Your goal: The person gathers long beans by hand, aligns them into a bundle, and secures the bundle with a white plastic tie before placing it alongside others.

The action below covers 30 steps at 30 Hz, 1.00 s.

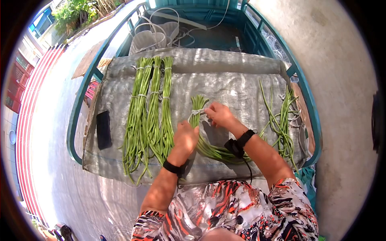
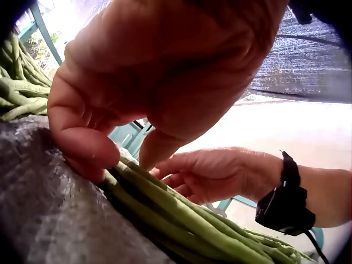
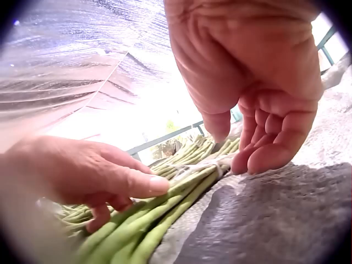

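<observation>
Head view: I see left hand, right hand, fingers curled, pinching white tie from opposite sides, likely for even tension. Bean bundle sits between, flat on grey sheet, probably for steady support.

Sheet on cart.
Phone left, bean bundles next, middle bundle, beans right.

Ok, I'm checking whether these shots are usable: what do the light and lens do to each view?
Head: fisheye bending, black corners, the paving at left washed out. Left wrist: left hand mostly in shade against a blown-out background. Right wrist: white glare between the hands, haze at lower left.
</observation>
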Tool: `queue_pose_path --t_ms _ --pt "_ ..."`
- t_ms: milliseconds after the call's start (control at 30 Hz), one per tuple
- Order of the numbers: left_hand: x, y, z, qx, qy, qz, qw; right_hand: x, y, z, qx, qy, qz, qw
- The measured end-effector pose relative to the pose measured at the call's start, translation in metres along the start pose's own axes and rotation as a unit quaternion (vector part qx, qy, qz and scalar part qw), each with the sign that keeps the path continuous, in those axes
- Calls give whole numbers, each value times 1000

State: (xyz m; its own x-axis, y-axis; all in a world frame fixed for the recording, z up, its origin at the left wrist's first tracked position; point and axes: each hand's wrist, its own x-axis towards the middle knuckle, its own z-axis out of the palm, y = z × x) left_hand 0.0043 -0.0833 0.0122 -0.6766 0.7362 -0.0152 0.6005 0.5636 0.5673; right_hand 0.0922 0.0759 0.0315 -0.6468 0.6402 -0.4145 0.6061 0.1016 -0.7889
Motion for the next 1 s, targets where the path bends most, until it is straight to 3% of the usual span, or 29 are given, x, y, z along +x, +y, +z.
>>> queue_pose_path --t_ms 133,233,267,300,367,467,600,733,833,867,933,1000 --pt "-1 -18 7 -86 44 71 993 -42 -18 2 -246 -36 -68 966" --pt "-8 -16 -7 -115 -23 52 992 -64 10 3 -312 -23 -186 932" --pt "-10 -17 -8 -115 -23 87 989 -79 12 -1 -337 -25 -174 925" --pt "-10 -23 0 -130 -55 47 989 -89 13 -3 -390 -47 -167 904" --pt "-15 -3 -13 -240 -111 -61 962 -112 13 -6 -392 -54 -152 906" --pt "-15 16 -30 -247 -160 -102 950 -133 46 0 -355 71 -254 897" --pt "-22 30 -37 -266 -146 -46 952 -133 56 8 -315 85 -326 887" --pt "-12 44 -30 -142 -143 -119 972 -137 56 24 -260 50 -322 909" --pt "-7 16 -3 -85 -107 -33 990 -140 52 23 -262 15 -320 911" --pt "-7 12 -1 -75 -102 -3 992 -140 55 17 -256 29 -323 910" --pt "-9 17 -4 -73 -120 -35 989 -140 62 -1 -245 56 -331 909" --pt "-11 29 -13 -49 -141 -63 987 -145 75 -34 -238 166 -316 903"
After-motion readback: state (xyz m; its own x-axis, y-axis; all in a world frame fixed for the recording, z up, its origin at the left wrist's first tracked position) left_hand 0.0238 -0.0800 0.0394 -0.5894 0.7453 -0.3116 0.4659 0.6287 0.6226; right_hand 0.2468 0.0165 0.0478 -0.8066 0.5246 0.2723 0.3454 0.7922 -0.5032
